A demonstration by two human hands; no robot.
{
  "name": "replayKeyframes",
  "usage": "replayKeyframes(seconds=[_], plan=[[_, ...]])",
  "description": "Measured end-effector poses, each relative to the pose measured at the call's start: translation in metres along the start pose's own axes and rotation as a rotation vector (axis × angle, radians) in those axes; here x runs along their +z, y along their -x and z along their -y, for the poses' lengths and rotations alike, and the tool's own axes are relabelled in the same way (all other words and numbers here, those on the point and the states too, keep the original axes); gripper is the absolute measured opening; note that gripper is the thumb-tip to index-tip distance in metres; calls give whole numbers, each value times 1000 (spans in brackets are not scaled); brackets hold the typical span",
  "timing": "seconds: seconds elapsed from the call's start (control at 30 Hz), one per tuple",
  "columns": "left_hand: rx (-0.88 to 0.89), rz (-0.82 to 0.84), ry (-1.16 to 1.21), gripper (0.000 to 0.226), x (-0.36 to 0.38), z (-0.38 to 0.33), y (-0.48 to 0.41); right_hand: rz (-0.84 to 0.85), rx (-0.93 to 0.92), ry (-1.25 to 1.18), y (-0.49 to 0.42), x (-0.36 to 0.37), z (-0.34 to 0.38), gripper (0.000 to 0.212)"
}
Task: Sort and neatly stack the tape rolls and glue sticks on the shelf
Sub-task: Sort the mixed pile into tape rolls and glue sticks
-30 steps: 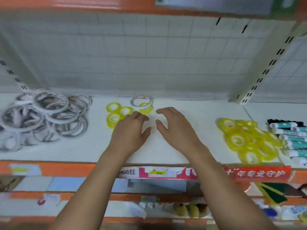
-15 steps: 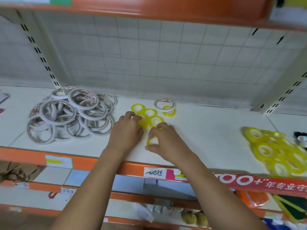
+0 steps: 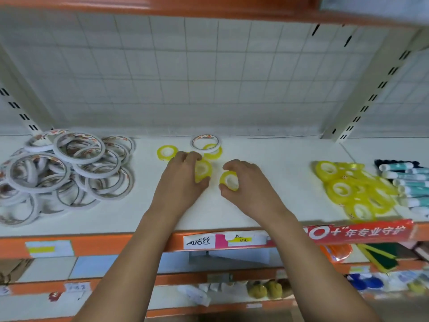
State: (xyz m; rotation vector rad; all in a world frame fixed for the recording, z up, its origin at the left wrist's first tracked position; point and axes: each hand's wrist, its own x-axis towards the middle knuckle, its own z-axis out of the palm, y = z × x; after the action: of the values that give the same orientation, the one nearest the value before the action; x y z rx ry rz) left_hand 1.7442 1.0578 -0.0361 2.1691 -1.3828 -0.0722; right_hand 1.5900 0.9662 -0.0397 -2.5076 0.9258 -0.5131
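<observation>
On the white shelf (image 3: 267, 205), my left hand (image 3: 183, 180) grips a small yellow tape roll (image 3: 203, 170) between thumb and fingers. Just to its right, my right hand (image 3: 246, 182) pinches another yellow tape roll (image 3: 229, 180). Behind them lie a loose yellow roll (image 3: 166, 152) and a white tape ring (image 3: 205, 142) resting on a yellow roll (image 3: 214, 151). A big heap of white tape rings (image 3: 67, 168) fills the shelf's left side. At the right lie a pile of yellow rolls (image 3: 352, 189) and several teal-and-white glue sticks (image 3: 408, 184).
A grid back panel (image 3: 185, 77) closes the shelf behind. Slotted uprights (image 3: 362, 108) stand at the right and far left. An orange front edge with price labels (image 3: 227, 240) runs below my wrists. Lower shelves hold other goods.
Both hands reached forward into the small yellow rolls; the left took hold of one, and the right has drawn another roll a little to the right. The view shifted left, then back right.
</observation>
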Motion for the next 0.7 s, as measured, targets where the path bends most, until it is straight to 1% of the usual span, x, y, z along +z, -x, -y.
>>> replayKeyframes(seconds=[0.13,0.47,0.57,0.7], plan=[[103,60,109,52,24,-50,-13,-103,82,30,14,-32,-42,41],[330,211,159,47,102,-171,-37,-329,332,191,65,-116,-151,38],[368,240,166,45,122,-194,-44,-304,401,199,76,-125,-175,41],[399,242,175,43,144,-218,-59,-244,381,151,86,-130,-191,43]])
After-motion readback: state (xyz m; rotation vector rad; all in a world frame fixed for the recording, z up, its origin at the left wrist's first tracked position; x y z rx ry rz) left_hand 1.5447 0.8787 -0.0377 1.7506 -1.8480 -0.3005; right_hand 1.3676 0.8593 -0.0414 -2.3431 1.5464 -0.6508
